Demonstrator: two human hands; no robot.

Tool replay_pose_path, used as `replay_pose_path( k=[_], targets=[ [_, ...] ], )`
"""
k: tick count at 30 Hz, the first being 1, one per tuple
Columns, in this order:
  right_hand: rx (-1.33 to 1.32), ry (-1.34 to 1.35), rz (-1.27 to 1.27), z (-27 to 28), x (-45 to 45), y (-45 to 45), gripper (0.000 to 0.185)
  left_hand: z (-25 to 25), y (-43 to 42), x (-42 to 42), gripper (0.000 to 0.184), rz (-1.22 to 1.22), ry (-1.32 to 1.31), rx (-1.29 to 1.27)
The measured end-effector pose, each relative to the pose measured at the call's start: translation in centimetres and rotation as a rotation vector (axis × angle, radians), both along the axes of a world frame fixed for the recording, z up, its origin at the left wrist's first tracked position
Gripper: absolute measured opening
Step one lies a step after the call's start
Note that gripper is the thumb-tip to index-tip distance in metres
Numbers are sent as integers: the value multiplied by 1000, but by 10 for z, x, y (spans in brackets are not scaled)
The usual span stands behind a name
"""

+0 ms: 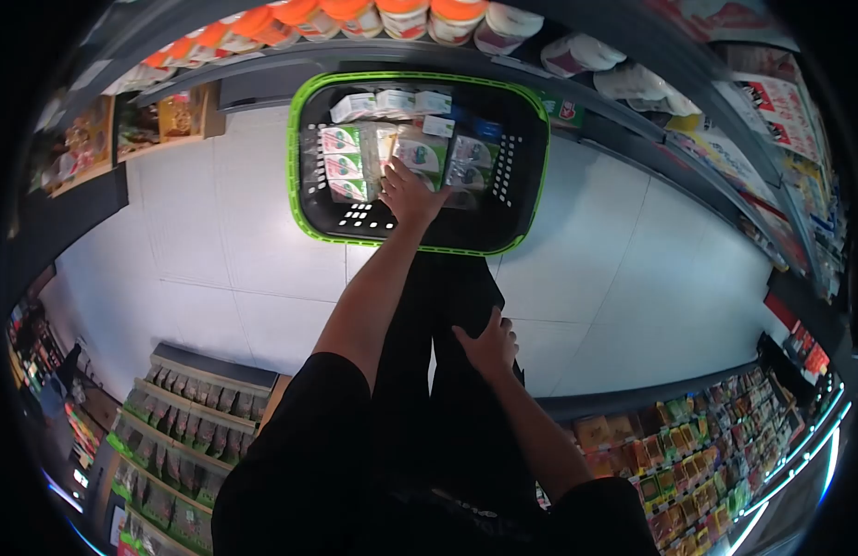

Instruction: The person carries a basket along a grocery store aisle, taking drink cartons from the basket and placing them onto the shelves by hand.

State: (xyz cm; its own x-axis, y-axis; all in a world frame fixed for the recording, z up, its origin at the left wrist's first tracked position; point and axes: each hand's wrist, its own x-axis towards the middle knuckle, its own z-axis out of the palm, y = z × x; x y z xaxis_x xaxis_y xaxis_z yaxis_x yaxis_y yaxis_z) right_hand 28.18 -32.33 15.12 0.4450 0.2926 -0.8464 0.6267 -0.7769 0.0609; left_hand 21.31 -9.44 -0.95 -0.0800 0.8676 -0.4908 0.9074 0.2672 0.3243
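Observation:
A black shopping basket with a bright green rim (543,139) stands on the floor in front of me. My left hand (410,193) reaches down into it, fingers and thumb spread against the packs in the middle. Nearest to those fingers is a green and white pack (420,156); whether they grip it I cannot tell. Pink, white and green packs (346,165) are stacked along the basket's left side. Small white boxes (395,102) line its far end, and wrapped packs (471,159) lie at the right. My right hand (490,345) rests on my right knee, thumb apart, holding nothing.
A shelf of tubs with orange lids (355,17) runs just beyond the basket. Shelves with packaged goods (772,120) rise at the right. Behind me stand racks of bagged goods (183,417) on the left and colourful packets (688,454) on the right. Pale floor tiles (234,232) surround the basket.

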Motion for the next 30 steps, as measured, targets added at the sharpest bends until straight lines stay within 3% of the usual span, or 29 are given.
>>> replay_pose_path(
  k=[9,17,21,23,25,29,30],
  targets=[
    [-28,7,-74,-1,-3,0,92,-23,11,19,126,121,75,-109],
    [-73,70,-111,3,-6,-8,91,-28,18,-11,123,135,-98,-107],
    [-107,95,-114,5,-4,-5,91,-33,22,-45,120,23,-229,-74],
    [-101,104,-120,7,-4,-7,91,-19,19,-55,115,52,-329,-39],
    [-78,110,-121,7,-2,-7,92,-12,15,-68,87,81,-498,89],
    [-67,115,-178,12,2,-6,88,30,1,-86,76,162,-804,189],
    [-62,110,-202,15,2,-5,86,63,-1,-87,78,178,-789,164]
  ],
)
